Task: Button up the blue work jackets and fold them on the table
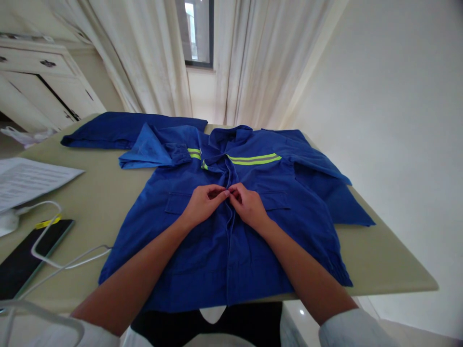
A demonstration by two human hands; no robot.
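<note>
A blue work jacket (285, 221) with yellow-green reflective strips lies front side up on the table, its collar at the far end. Along its middle runs the front placket, where both my hands meet. My left hand (207, 202) pinches the placket edge between thumb and fingers. Opposite it, my right hand (249, 202) pinches the same spot, fingertips almost touching those of the left. Any button there is hidden by my fingers. The jacket's left-side sleeve (148, 149) is folded inward, with its cuff near the chest strip.
More folded blue cloth (133, 126) lies at the table's far left. A phone (31, 255), a white cable (47, 260) and printed paper (32, 180) are on the left of the table (390, 270). Curtains (148, 53) hang behind, and a white wall (398, 106) stands at right.
</note>
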